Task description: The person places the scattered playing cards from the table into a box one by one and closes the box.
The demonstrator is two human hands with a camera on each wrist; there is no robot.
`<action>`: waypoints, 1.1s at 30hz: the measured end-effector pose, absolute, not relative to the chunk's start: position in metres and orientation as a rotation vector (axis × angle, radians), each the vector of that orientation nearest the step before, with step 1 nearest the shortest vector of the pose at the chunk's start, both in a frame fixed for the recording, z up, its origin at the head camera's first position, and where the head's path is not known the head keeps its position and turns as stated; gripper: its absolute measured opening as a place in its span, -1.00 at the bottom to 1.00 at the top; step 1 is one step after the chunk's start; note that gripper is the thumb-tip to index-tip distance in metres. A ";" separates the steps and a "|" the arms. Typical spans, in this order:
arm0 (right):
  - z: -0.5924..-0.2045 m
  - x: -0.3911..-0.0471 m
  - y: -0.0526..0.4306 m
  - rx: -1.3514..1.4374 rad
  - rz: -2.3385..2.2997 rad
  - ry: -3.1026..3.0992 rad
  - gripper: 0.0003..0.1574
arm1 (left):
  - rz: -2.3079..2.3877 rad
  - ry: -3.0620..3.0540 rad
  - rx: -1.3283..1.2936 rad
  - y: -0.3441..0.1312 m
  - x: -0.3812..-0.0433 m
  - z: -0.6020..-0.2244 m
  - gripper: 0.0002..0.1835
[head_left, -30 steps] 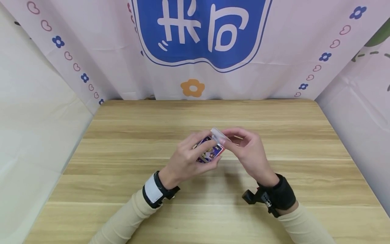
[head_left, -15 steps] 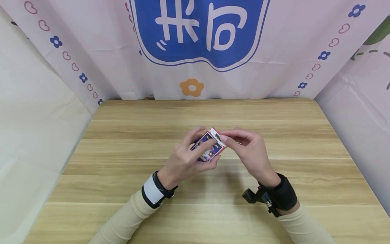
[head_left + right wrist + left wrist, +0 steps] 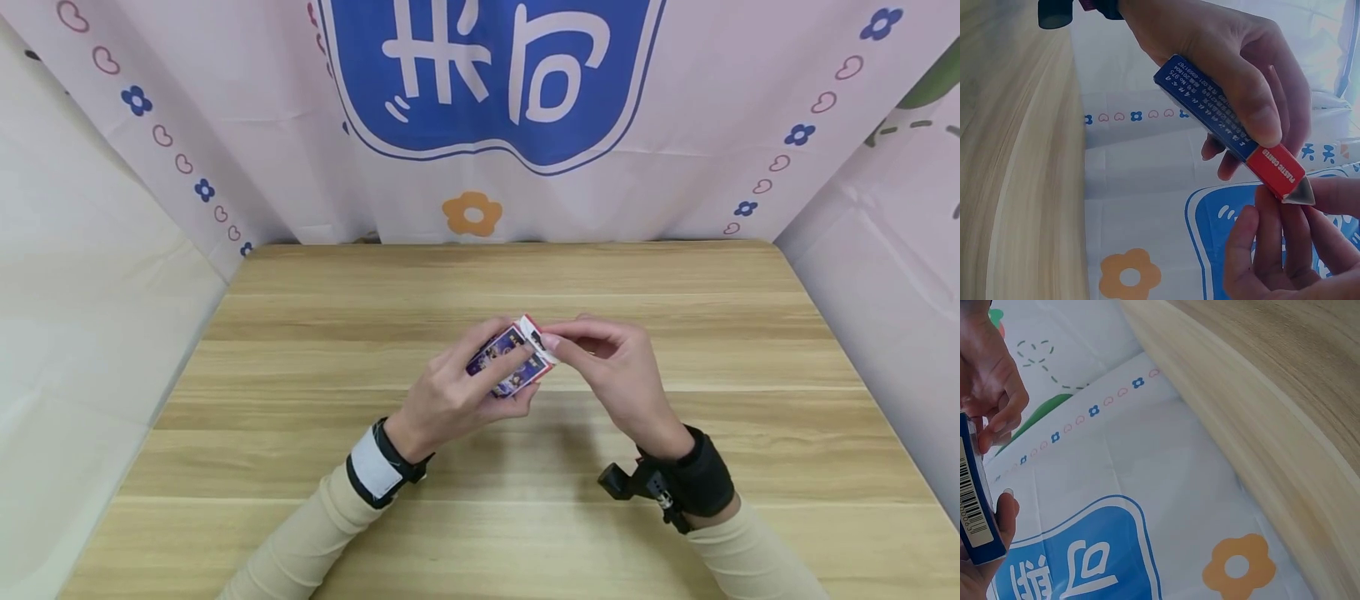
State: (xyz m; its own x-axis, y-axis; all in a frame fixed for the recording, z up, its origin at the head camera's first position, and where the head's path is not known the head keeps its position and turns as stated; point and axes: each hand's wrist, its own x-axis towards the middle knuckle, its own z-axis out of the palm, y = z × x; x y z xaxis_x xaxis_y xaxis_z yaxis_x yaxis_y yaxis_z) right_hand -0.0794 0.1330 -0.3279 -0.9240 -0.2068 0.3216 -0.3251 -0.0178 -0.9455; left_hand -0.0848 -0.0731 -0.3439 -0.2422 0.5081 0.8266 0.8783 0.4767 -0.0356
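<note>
My left hand (image 3: 459, 390) grips a small playing-card box (image 3: 517, 380) with a blue and purple printed face, held tilted above the table. One left finger lies across that face. At the box's upper right end stands a white flap (image 3: 537, 338) with a red edge, and my right hand (image 3: 617, 371) pinches it between thumb and fingertips. A blue side and a red end marked PLASTIC COATED show on the card box (image 3: 1210, 109) in the right wrist view, its pale flap (image 3: 1300, 192) folded out. The left wrist view shows a barcode on the box (image 3: 974, 487).
A wood-grain table (image 3: 337, 317) spreads beneath both hands. Behind it hangs a white cloth (image 3: 675, 192) with a blue emblem, flowers and hearts. Each wrist wears a black strap, and a small camera (image 3: 617, 482) juts from the right one.
A second ago a greyish flap stood up at the box's end, between both hands. Now the end shows white with a red edge, and the right thumb sits on it. The hands barely moved.
</note>
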 end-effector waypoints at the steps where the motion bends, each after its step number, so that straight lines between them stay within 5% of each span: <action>1: -0.328 -0.079 0.133 0.580 2.105 -2.139 -0.81 | -0.566 -1.894 -1.157 -0.073 -0.085 -0.344 -0.52; 24: -0.305 -0.059 0.116 0.749 1.597 -2.226 -0.77 | -0.685 -1.886 -1.137 -0.067 -0.087 -0.349 -0.42; 26: -0.311 -0.060 0.115 0.821 1.548 -2.241 -0.64 | -0.739 -1.911 -1.129 -0.068 -0.087 -0.351 -0.39; 31: -0.334 -0.067 0.112 0.972 1.240 -2.500 0.27 | -0.892 -2.090 -0.969 -0.069 -0.088 -0.353 -0.37; 33: -0.342 -0.069 0.109 0.963 1.067 -2.598 0.42 | -0.948 -2.193 -0.863 -0.065 -0.090 -0.353 -0.38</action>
State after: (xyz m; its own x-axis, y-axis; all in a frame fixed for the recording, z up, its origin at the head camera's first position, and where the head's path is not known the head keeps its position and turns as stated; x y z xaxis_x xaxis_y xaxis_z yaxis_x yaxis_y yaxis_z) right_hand -0.0689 0.1093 -0.3416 -0.7761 -0.5019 0.3817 -0.6253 0.5348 -0.5683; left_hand -0.0902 -0.0651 -0.3529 -0.6139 0.3240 0.7198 0.7463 0.5354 0.3955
